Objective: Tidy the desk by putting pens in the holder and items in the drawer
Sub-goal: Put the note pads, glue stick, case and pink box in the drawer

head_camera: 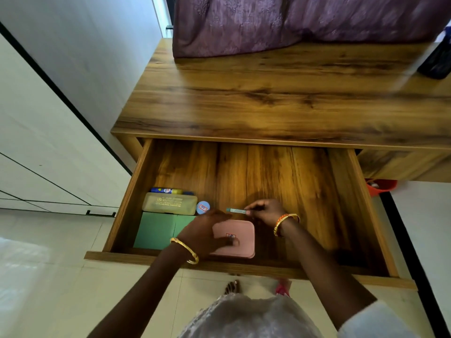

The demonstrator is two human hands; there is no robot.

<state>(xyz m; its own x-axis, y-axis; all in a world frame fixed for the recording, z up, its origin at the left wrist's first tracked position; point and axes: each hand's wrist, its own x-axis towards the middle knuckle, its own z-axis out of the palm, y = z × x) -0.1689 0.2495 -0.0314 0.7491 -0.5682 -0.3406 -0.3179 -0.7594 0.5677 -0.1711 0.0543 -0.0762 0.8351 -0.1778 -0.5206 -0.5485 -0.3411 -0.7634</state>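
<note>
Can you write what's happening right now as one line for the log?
drawer: open | left hand: holds pink case | right hand: pinches small teal stick | stage: placing items

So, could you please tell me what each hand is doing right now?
Left hand: holds the pink case, thumb on top.
Right hand: pinches a small green stick.

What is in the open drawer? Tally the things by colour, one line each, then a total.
Blue and yellow tube: 1
Tan case: 1
White round lid: 1
Green box: 1
Pink case: 1
Teal stick, pinched by the right hand: 1
Total: 6
</note>
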